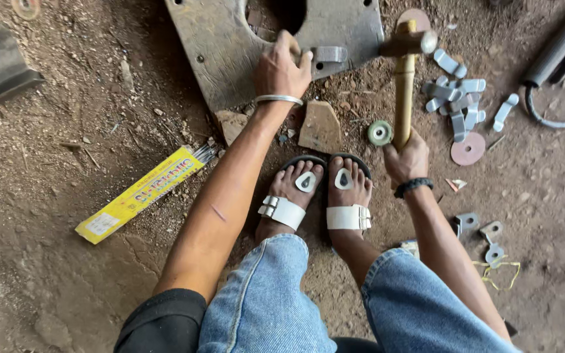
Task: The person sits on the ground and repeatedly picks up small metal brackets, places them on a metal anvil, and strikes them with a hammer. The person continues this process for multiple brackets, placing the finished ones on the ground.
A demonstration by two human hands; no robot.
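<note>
My left hand (281, 68) holds a small flat metal bracket (329, 53) down on a thick steel plate (217, 39) that lies on the dirt and has a round hole. My right hand (407, 159) grips the wooden handle of a hammer (404, 85), upright, its steel head level with the bracket at the plate's right edge. My feet in white-strapped sandals (315, 189) rest just below the plate.
A heap of similar metal brackets (458, 98) lies right of the hammer, with more brackets (482, 232) by my right knee. A yellow box of welding rods (140, 194) lies left. Also around: a flat stone (320, 127), grinding discs (468, 149), a hose (550, 121).
</note>
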